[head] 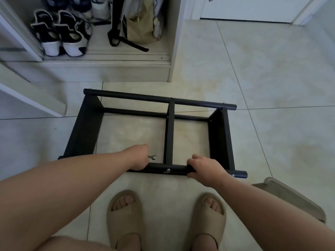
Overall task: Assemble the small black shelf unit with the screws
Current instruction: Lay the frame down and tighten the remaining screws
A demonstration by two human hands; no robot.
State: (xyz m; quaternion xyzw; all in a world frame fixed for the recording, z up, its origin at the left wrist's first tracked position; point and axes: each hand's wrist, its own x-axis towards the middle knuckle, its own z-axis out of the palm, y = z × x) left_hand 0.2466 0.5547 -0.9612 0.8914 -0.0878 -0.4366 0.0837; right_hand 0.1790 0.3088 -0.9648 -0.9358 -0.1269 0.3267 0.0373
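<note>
- Shelf unit (169, 134) is lying on the tiled floor (272, 87) with its open frame facing up. Its long axis is running left to right, skewing slightly so the right end is sitting nearer the person.
- Right hand (204, 169) is curling round the near tube (157, 166) of the shelf unit, close to the right end panel.
- Left hand (140, 158) is sitting on the same tube, left of the centre bar. Its fingers are hiding under the wrist, so it is probably gripping.
- Screw (168, 170) is showing on the near tube between the two hands.
- Wrench (152, 157) is lying on the floor inside the frame, just beside the left hand.
- Cabinet (108, 69) holding shoes (59, 33) and a bag (139, 28) is standing beyond the shelf unit's far left corner, apart from it.
- Floor is stretching open to the right of the shelf unit and beyond it, while sandals (125, 214) are standing just on its near side.
</note>
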